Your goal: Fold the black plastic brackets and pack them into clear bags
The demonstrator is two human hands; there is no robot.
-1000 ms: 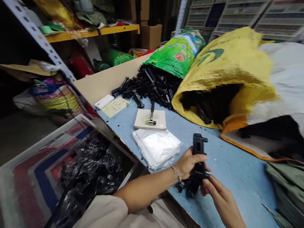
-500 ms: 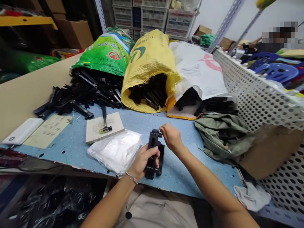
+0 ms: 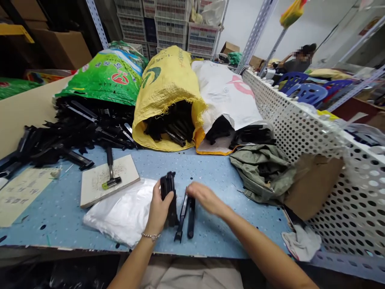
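Observation:
My left hand (image 3: 159, 210) is wrapped round a long black moulded part (image 3: 171, 196), held upright over the bench with the thumb across its front. Just to the right, my right hand (image 3: 206, 197) is closed, with its fingertips at the top of two narrow pieces. One is a slim black strip (image 3: 181, 220) with a lighter edge. The other is a smooth, rounded black bar (image 3: 191, 218). My fingers hide the top ends of both, and I cannot tell whether the two are joined. A white plastic bag (image 3: 123, 212) lies beside my left hand.
A hammer (image 3: 110, 168) rests on a pale block (image 3: 129, 170). Black parts (image 3: 72, 140) are heaped before a green sack (image 3: 105, 76); yellow (image 3: 168, 80) and white (image 3: 222, 88) sacks hold more. Green cloth (image 3: 261, 172) lies near a perforated panel (image 3: 300, 124). A person (image 3: 297, 62) is beyond.
The view has swung right. The black part in my left hand is turned more edge-on. My right hand, earlier at its top, has moved away rightward and now has narrow pieces below its fingertips.

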